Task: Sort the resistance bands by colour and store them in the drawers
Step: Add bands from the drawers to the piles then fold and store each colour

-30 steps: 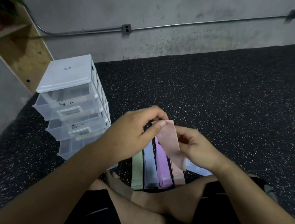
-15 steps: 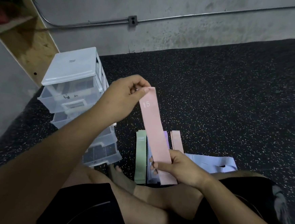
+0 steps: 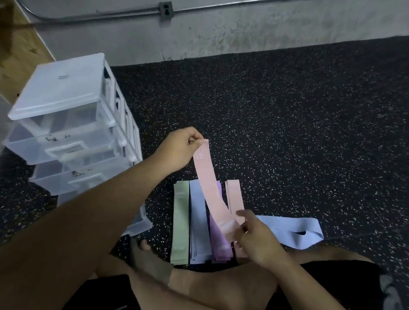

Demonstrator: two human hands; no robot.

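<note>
A pink band (image 3: 208, 184) marked 15 stretches between both hands above the floor. My left hand (image 3: 177, 150) pinches its far end; my right hand (image 3: 256, 239) pinches its near end. Below it, sorted piles lie side by side: green (image 3: 181, 224), light blue (image 3: 199, 227), purple (image 3: 218, 241) and pink (image 3: 233, 193). A loose light-blue band (image 3: 290, 229) lies to the right. The clear plastic drawer unit (image 3: 62, 119) stands at the left with its drawers pulled partly out.
I sit cross-legged on black speckled rubber flooring (image 3: 297, 137), my legs (image 3: 212, 287) just in front of the piles. A concrete wall (image 3: 233, 27) with a conduit runs behind. A wooden panel (image 3: 8, 49) leans at far left.
The pink band was folded between my hands; my left hand drew its end up and away, stretching it out lengthwise. It now hangs slightly lower over the piles.
</note>
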